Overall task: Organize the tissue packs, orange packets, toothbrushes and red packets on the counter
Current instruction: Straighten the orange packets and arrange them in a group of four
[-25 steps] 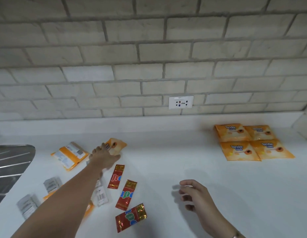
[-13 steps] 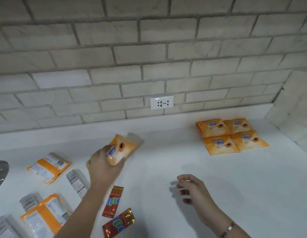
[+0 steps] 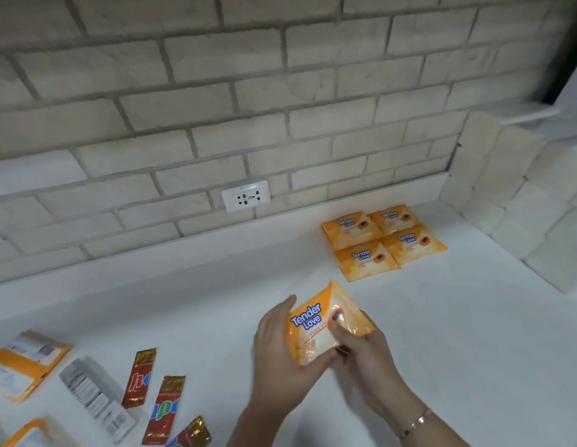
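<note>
An orange "Tender Love" packet (image 3: 319, 324) is held above the middle of the white counter (image 3: 458, 333). My left hand (image 3: 277, 350) grips its left side from below. My right hand (image 3: 361, 350) pinches its right side, thumb on the front. Several matching orange packets (image 3: 382, 240) lie in a neat block at the back right by the wall. Three red packets (image 3: 164, 408) lie at the lower left. Beside them are a white tissue pack (image 3: 93, 395) and orange-and-white packs (image 3: 26, 362), face down.
A brick wall with a white power socket (image 3: 245, 195) runs behind the counter. A brick corner (image 3: 522, 204) closes off the right end. The counter's front edge is out of view.
My left hand has carried the orange packet from the left pile to the middle of the counter. My right hand has risen and taken hold of it too. The view swung right.
</note>
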